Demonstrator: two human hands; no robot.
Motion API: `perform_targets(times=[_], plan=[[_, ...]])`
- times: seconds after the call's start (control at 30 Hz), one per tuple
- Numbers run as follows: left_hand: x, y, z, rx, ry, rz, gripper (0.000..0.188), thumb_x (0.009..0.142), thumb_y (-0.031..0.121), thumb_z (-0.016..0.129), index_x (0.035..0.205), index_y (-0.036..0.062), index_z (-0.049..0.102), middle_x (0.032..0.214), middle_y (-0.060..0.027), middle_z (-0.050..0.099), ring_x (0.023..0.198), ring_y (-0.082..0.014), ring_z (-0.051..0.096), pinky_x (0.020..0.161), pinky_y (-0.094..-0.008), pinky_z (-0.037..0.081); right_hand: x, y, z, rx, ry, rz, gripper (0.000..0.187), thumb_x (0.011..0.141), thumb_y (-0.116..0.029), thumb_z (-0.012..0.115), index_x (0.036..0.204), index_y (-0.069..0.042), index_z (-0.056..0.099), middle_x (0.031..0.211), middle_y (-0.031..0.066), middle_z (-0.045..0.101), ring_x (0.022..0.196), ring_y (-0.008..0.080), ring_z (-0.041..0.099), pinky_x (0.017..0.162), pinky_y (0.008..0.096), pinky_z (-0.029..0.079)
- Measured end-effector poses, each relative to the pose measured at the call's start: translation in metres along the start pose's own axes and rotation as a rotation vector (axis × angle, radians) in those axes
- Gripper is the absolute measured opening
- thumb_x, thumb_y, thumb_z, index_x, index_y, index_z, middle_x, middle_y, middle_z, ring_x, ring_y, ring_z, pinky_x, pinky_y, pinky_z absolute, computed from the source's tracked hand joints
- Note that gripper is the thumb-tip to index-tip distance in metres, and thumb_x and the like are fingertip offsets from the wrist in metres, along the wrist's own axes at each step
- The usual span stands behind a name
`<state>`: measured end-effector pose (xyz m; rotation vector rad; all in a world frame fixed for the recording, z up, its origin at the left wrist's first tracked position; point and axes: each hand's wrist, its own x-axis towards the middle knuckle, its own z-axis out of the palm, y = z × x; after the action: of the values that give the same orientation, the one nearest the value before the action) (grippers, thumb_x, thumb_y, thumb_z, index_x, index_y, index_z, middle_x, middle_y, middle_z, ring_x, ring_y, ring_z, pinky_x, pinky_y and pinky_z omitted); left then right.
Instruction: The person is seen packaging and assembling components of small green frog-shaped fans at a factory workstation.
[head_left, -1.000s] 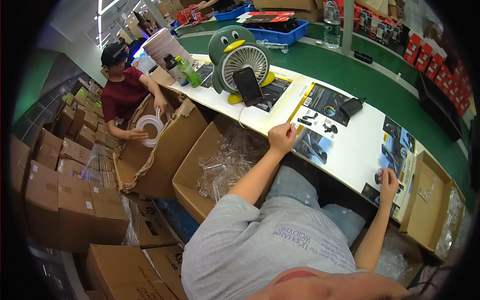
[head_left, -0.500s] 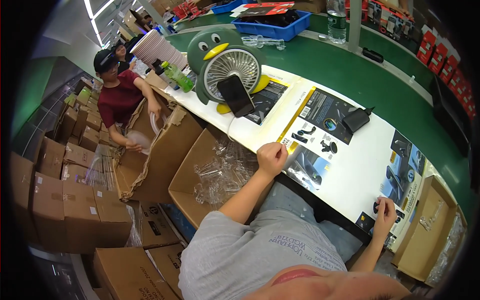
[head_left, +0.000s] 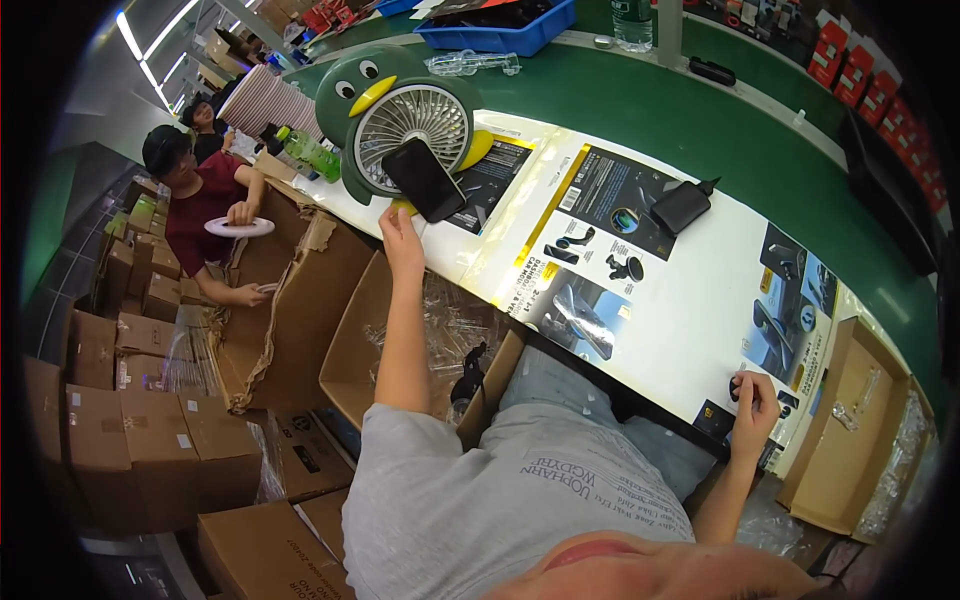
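Observation:
My left hand [head_left: 402,240] reaches forward, fingers extended, to the yellow foot at the base of a green penguin-shaped fan [head_left: 415,128]. A black phone [head_left: 425,180] leans against the fan's front, just beyond that hand. My right hand [head_left: 755,405] rests at the near right edge of the white table [head_left: 665,335], over a printed sheet [head_left: 778,320]. Its fingers are curled together, and whatever they may hold is hidden. Between the two hands lie more printed pictures; a black charger-like block [head_left: 684,206] sits farther back.
Left of me stands an open carton [head_left: 350,345] holding clear plastic pieces and a black item [head_left: 468,374]. A shallow cardboard tray [head_left: 835,440] is at the right. A co-worker [head_left: 200,205] handles pale rings by another carton. Behind are a blue bin [head_left: 500,38] and a bottle [head_left: 632,25].
My left hand has moved from the table's near edge forward and left to the fan's foot. The black item in the carton has come into view. My right hand stays near the printed sheet.

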<state>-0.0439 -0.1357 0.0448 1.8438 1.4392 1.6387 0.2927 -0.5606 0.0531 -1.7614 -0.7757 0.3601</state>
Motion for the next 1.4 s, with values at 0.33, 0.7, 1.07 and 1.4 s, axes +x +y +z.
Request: perform_targets(times=[0.33,0.7,1.07,1.4], plan=[[0.017,-0.022,0.027,-0.012,-0.17,-0.064,0.04,0.095,0.03,0.044,0.107,-0.0069,0.053,0.095,-0.0112,0.06,0.088,-0.0217,0.055,0.082,-0.03,0.041,0.002,0.0,0.0,0.001,0.009,0.013,0.014,0.09,-0.008,0.05,0.087,0.002,0.059,0.078,0.0033,0.057,0.068,0.007,0.049,0.062,0.02,0.039],[-0.017,0.096,0.047,0.197,-1.5,0.134,0.026,0.091,0.025,0.05,0.097,0.0008,0.06,0.087,-0.0132,0.061,0.082,-0.0231,0.058,0.076,-0.0331,0.044,0.001,0.005,0.0,0.011,0.011,0.022,0.014,0.09,-0.007,0.05,0.087,0.003,0.059,0.078,0.0037,0.057,0.067,0.0073,0.049,0.062,0.0202,0.04],[0.254,0.142,0.001,0.833,-0.345,0.699,0.065,0.073,0.036,0.07,0.126,0.008,0.046,0.116,-0.0189,0.054,0.098,-0.0322,0.058,0.085,-0.0394,0.047,0.002,-0.001,0.004,-0.005,0.028,0.003,0.013,0.088,-0.007,0.051,0.084,0.002,0.06,0.074,0.0038,0.057,0.064,0.0083,0.05,0.06,0.0209,0.039],[0.278,0.175,-0.006,0.81,-1.075,0.471,0.069,0.061,0.023,0.08,0.119,0.0036,0.048,0.105,-0.0159,0.06,0.095,-0.0261,0.06,0.081,-0.0359,0.05,0.007,-0.016,0.015,0.047,-0.024,-0.012,0.012,0.088,-0.008,0.052,0.086,0.001,0.06,0.079,0.0041,0.058,0.068,0.0085,0.052,0.063,0.0211,0.04]])
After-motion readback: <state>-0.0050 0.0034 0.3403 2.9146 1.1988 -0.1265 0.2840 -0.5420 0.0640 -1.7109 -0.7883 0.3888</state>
